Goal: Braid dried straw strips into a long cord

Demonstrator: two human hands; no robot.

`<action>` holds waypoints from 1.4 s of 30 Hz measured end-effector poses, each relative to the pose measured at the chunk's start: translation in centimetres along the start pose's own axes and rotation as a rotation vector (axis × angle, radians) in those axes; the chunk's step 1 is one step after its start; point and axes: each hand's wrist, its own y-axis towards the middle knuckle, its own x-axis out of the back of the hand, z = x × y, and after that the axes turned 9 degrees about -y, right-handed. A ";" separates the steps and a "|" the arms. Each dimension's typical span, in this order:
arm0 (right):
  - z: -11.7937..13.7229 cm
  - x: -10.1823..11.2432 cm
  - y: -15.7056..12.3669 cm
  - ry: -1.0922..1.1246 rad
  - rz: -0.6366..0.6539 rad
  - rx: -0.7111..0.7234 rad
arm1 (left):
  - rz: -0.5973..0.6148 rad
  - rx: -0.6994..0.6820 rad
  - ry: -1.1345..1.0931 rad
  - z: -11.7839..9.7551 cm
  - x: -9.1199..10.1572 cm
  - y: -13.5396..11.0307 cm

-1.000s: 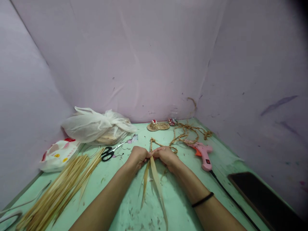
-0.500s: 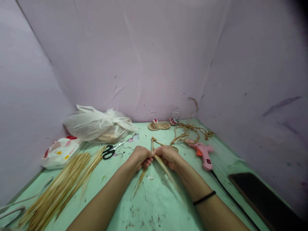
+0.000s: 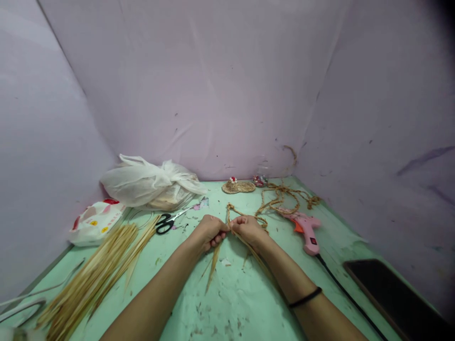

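Note:
My left hand and my right hand meet near the middle of the table, fingertips pinched close together. Between them is the working end of a twisted straw cord, which runs up from the fingers and bends away to the right. A loose straw strand hangs below my left hand, held in its closed fingers. Another straw strand passes from my right fingers down along the wrist. The exact grip at the fingertips is partly hidden.
Left lie a straw bundle, black-handled scissors, a white plastic bag and a printed pack. Behind sits a small woven slipper. To the right are coiled cord, a pink glue gun and a dark phone.
The strand at my right hand has swung closer to the wrist and forearm. My right fingers have shifted their pinch slightly. The whole view has moved a little.

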 end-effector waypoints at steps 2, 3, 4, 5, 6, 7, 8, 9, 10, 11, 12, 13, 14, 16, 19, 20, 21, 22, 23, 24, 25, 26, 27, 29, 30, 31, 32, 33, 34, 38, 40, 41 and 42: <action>-0.2 -0.1 0.2 0.012 -0.001 0.007 | 0.012 -0.003 0.001 0.0 0.1 0.0; -0.3 -0.1 0.3 0.022 -0.001 0.009 | 0.015 -0.004 0.003 -0.1 0.1 0.0; -0.5 -0.2 0.4 0.025 -0.003 0.014 | 0.012 -0.007 0.005 -0.1 0.1 -0.1; -0.6 -0.3 0.5 0.023 -0.008 0.020 | 0.001 -0.011 0.009 -0.2 0.0 -0.3; -0.7 -0.4 0.6 0.013 -0.012 0.027 | -0.017 -0.017 0.013 -0.4 -0.1 -0.4; -0.8 -0.4 0.6 -0.006 -0.017 0.036 | -0.039 -0.022 0.017 -0.5 -0.3 -0.6; -0.8 -0.4 0.6 -0.039 -0.024 0.047 | -0.063 -0.028 0.022 -0.6 -0.4 -0.8; -0.8 -0.4 0.5 -0.086 -0.036 0.059 | -0.086 -0.034 0.027 -0.7 -0.6 -1.0; -0.7 -0.3 0.4 -0.147 -0.048 0.075 | -0.105 -0.041 0.031 -0.8 -0.7 -1.1; -0.5 -0.2 0.1 -0.215 -0.067 0.093 | -0.119 -0.049 0.032 -0.9 -0.8 -1.2; -0.3 0.0 -0.1 -0.283 -0.093 0.107 | -0.130 -0.058 0.031 -0.9 -1.0 -1.2; 0.1 0.3 -0.5 -0.349 -0.120 0.111 | -0.138 -0.063 0.027 -0.9 -1.1 -1.1; 0.5 0.6 -0.8 -0.408 -0.139 0.102 | -0.142 -0.064 0.022 -0.8 -1.1 -1.1; 1.4 1.2 -1.5 -0.497 -0.151 0.065 | -0.142 -0.047 0.003 -0.7 -1.3 -0.8; 2.8 1.6 -2.4 -0.626 -0.143 0.046 | -0.133 0.009 -0.040 -0.6 -1.2 -0.5; 3.2 1.5 -2.6 -0.676 -0.154 0.058 | -0.128 0.029 -0.057 -0.5 -1.2 -0.4; 3.6 1.3 -2.9 -0.725 -0.165 0.072 | -0.120 0.045 -0.073 -0.4 -1.1 -0.3; 3.9 1.0 -3.2 -0.767 -0.169 0.085 | -0.111 0.057 -0.088 -0.4 -0.9 -0.2; 4.2 0.6 -3.4 -0.804 -0.172 0.098 | -0.101 0.066 -0.099 -0.3 -0.8 -0.1; 4.4 0.2 -3.7 -0.836 -0.172 0.112 | -0.092 0.069 -0.106 -0.3 -0.7 -0.1; 4.6 -0.2 -3.9 -0.864 -0.175 0.128 | -0.085 0.068 -0.109 -0.2 -0.6 0.0; 4.7 -0.4 -4.1 -0.887 -0.175 0.143 | -0.079 0.064 -0.108 -0.2 -0.5 0.0; 4.8 -0.4 -4.2 -0.899 -0.172 0.158 | -0.073 0.056 -0.106 -0.2 -0.4 0.0; 4.5 0.1 -4.0 -0.860 -0.142 0.190 | -0.048 0.035 -0.103 -0.3 0.0 -0.1; 4.3 0.7 -3.7 -0.801 -0.121 0.199 | -0.028 0.027 -0.103 -0.4 0.2 -0.1; 3.9 1.4 -3.3 -0.724 -0.107 0.203 | -0.003 0.022 -0.103 -0.4 0.4 -0.1; 3.5 2.1 -2.8 -0.633 -0.107 0.193 | 0.023 0.020 -0.103 -0.5 0.6 -0.1; 3.1 2.7 -2.3 -0.541 -0.146 0.157 | 0.048 0.021 -0.102 -0.6 0.8 -0.1; 2.7 3.1 -1.8 -0.457 -0.171 0.120 | 0.073 0.022 -0.099 -0.6 1.0 0.0; 1.8 1.9 -0.7 -0.062 -0.069 -0.076 | 0.165 0.024 -0.084 -0.6 1.4 0.4; 2.0 0.6 -0.7 0.130 0.057 -0.148 | 0.206 0.028 -0.078 -0.6 1.6 0.6; 2.1 0.1 -0.8 0.185 0.094 -0.176 | 0.225 0.030 -0.072 -0.5 1.7 0.6; 2.3 -0.2 -0.9 0.218 0.118 -0.195 | 0.239 0.029 -0.063 -0.5 1.8 0.7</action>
